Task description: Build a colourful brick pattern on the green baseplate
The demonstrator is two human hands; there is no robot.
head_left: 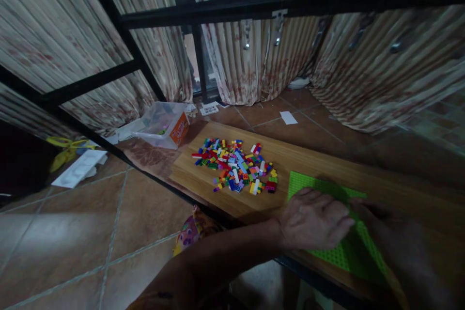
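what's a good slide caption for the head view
Left hand and right hand at a green plate, beside colourful bricks on a wooden board.

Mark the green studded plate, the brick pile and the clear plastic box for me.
Green studded plate [348, 250], head view: bare studded top, toward the near edge.
Brick pile [236, 165], head view: middle of the heap.
Clear plastic box [155, 139], head view: see-through side wall.

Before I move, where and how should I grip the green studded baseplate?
Take the green studded baseplate by its far left corner, coming from the brick pile's side: that corner is uncovered, while the left hand and blurred right hand cover other parts. It looks thin and flat there, so an edge pinch should suit.
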